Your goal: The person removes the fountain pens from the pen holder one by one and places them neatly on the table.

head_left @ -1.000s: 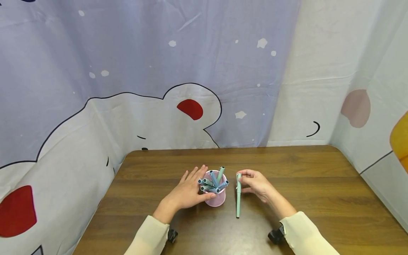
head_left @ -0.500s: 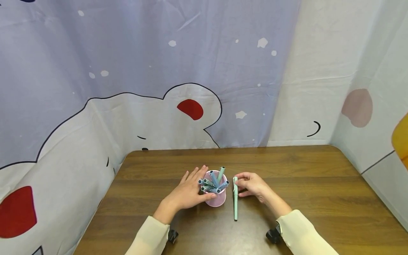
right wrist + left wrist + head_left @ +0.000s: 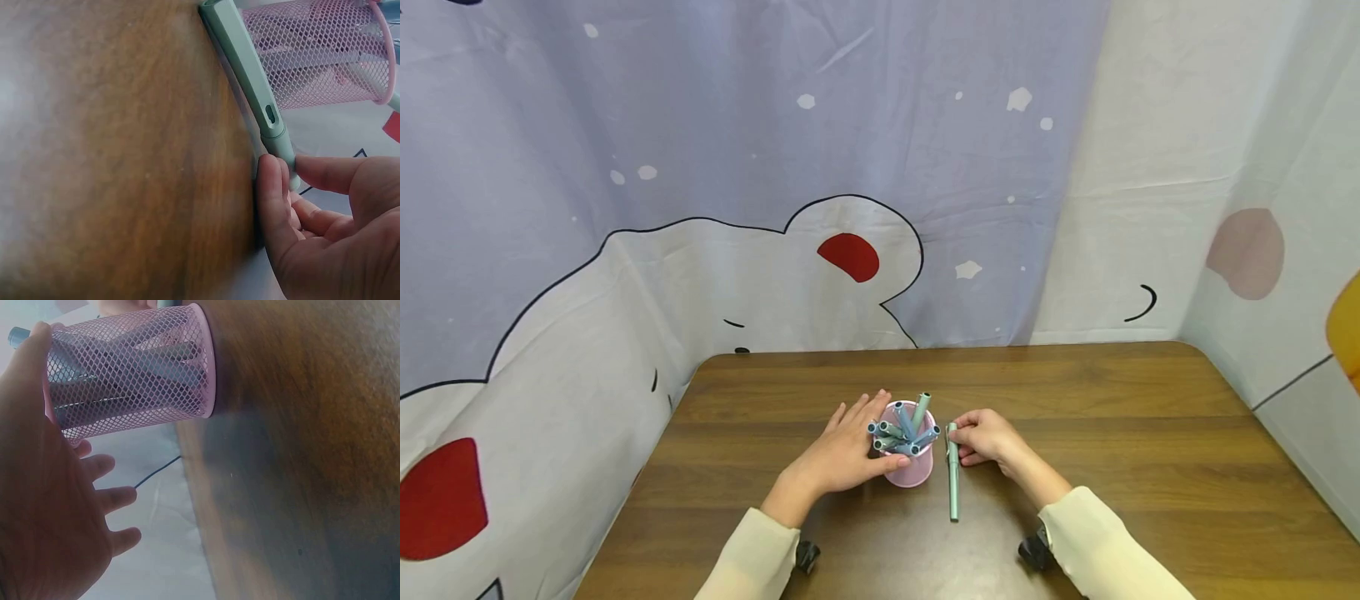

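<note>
The hands, seen from above, reach in over a brown wood-grain tabletop (image 3: 1150, 433); 12 o'clock points away from the person. The left hand (image 3: 842, 454) is spread, its fingers straight and apart, at the 9 o'clock side of a pink mesh cup (image 3: 910, 475). Its thumb reaches across the cup's 6 o'clock side near the rim, and its fingers extend toward 1 o'clock. The right hand (image 3: 988, 437), at the cup's 3 o'clock, pinches a pale green pen (image 3: 954, 487) between thumb and fingers, at the end with the clip.

That pen is just beside the cup, toward 4 o'clock, apart from it. It runs nearly straight from 12 to 6, with the pinched end at 12. Whether its free end touches the tabletop is hard to tell.

The cup stands upright on the tabletop. At least 7 blue and green pens (image 3: 903, 421) lean in it at different angles, their ends showing above the rim; the 1 nearest 12 o'clock is green.

Cream sleeves (image 3: 752, 554) come in from 7 and 5 o'clock. Beyond the tabletop, toward 12, hangs lavender-and-white cloth (image 3: 850, 100) printed with stars and cartoon outlines.
</note>
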Demonstrator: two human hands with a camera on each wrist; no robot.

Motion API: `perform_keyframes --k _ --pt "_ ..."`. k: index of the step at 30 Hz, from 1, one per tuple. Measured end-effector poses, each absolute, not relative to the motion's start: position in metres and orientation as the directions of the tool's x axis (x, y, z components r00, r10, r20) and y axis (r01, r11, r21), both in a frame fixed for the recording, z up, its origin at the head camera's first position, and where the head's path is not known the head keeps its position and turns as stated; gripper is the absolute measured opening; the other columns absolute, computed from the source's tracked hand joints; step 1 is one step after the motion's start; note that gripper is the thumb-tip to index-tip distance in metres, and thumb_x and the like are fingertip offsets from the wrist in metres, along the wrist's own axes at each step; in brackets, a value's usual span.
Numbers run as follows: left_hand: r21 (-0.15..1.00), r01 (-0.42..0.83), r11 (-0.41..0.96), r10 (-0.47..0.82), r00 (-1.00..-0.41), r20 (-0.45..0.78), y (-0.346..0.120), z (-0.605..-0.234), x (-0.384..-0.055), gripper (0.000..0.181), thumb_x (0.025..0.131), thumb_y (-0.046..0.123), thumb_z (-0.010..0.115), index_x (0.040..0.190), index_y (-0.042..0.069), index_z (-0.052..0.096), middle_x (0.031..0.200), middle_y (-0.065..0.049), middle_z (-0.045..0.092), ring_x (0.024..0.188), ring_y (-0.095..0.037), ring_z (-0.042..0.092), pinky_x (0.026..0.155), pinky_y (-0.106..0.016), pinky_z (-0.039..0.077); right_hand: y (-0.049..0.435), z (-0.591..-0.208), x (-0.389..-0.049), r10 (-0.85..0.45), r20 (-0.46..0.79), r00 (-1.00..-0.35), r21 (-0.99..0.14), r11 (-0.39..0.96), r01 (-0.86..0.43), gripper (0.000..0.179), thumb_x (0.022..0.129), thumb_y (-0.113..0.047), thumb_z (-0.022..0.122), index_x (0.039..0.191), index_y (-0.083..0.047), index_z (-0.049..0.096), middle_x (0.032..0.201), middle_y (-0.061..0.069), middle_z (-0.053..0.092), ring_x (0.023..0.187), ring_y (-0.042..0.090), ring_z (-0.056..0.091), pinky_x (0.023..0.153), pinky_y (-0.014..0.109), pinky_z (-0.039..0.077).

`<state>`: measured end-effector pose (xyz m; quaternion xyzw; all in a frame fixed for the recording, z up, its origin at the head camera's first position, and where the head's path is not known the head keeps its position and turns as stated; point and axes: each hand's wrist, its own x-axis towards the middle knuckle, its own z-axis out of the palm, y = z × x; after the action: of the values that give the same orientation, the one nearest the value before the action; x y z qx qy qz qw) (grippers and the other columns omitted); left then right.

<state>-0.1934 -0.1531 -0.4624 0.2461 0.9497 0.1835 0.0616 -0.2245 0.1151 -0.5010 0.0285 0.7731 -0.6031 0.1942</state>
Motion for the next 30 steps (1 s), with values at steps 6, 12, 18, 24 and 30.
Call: perform_keyframes --k 6,12,18,24,30 --pt "0.382 0.446 0.809 0.492 -0.870 -0.026 -0.154 -0.462 -0.194 0.104 0.087 0.082 0.046 0.165 0.021 0.011 0.170 0.001 0.016 0.156 -0.028 0.016 0.125 -0.056 0.008 0.109 -0.501 -0.228 -0.156 -0.322 -0.934 -0.915 0.305 0.264 0.019 0.092 -0.001 0.066 0.108 0.010 0.063 0.076 0.011 0.065 0.060 0.015 0.062 0.059 0.033 0.061" --pt "0.393 0.451 0.801 0.501 -0.865 -0.028 -0.153 -0.462 -0.194 0.104 0.088 0.080 0.048 0.164 0.019 0.012 0.170 0.000 0.016 0.156 -0.030 0.016 0.124 -0.057 0.010 0.104 -0.501 -0.232 -0.126 -0.322 -0.938 -0.906 0.327 0.267 0.019 0.091 0.000 0.067 0.107 0.009 0.063 0.078 0.012 0.065 0.061 0.017 0.063 0.059 0.033 0.061" --pt "0.406 0.455 0.792 0.507 -0.862 -0.022 -0.153 -0.461 -0.194 0.103 0.089 0.078 0.049 0.164 0.017 0.014 0.169 -0.003 0.019 0.155 -0.031 0.018 0.124 -0.058 0.010 0.101 -0.500 -0.233 -0.126 -0.316 -0.940 -0.906 0.333 0.260 0.019 0.091 0.001 0.066 0.108 0.009 0.062 0.082 0.013 0.067 0.062 0.018 0.066 0.059 0.033 0.061" --pt "0.418 0.460 0.783 0.513 -0.858 -0.017 -0.153 -0.461 -0.194 0.102 0.090 0.077 0.050 0.164 0.017 0.016 0.169 -0.004 0.021 0.155 -0.033 0.019 0.123 -0.059 0.012 0.101 -0.500 -0.231 -0.120 -0.314 -0.942 -0.902 0.348 0.256 0.021 0.090 0.001 0.066 0.110 0.008 0.063 0.086 0.014 0.067 0.067 0.020 0.066 0.061 0.033 0.061" --pt "0.411 0.453 0.791 0.509 -0.860 -0.031 -0.153 -0.460 -0.193 0.102 0.089 0.078 0.050 0.164 0.018 0.013 0.169 -0.002 0.019 0.155 -0.030 0.019 0.124 -0.058 0.011 0.098 -0.502 -0.230 -0.169 -0.286 -0.943 -0.896 0.395 0.202 0.034 0.086 0.000 0.069 0.119 0.002 0.064 0.081 0.011 0.063 0.064 0.019 0.063 0.058 0.033 0.061"
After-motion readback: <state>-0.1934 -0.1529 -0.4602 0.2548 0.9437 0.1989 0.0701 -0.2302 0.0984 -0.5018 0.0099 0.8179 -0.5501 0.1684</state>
